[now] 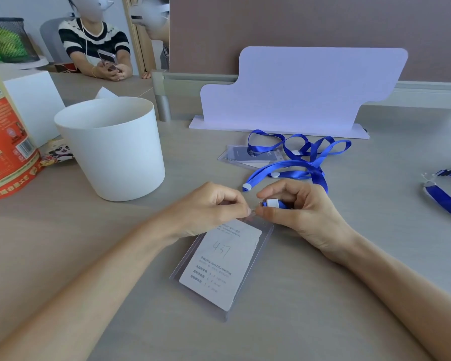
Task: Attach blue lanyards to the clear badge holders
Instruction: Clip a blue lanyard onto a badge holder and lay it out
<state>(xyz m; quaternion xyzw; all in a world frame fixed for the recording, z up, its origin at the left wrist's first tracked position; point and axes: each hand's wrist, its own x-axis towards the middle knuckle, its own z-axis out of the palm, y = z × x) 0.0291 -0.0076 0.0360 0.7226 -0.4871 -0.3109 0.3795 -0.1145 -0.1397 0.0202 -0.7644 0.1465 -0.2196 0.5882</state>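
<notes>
Mid-attachment at near centre of counter (323,295): left hand (208,207) pinching clear badge holder (219,269) top, right hand (294,207) gripping blue lanyard (292,173) clip there. Far holder (253,155) apparently done; right-edge lanyard (443,199) unattached.

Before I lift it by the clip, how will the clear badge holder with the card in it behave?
The clear badge holder lies flat with straight edges, so it probably stays fairly stiff rather than drooping. It looks thin, holding one white card, so likely light. Its glossy plastic may slide on the smooth table, and hung from the lanyard end in the right hand it would probably swing.
</notes>
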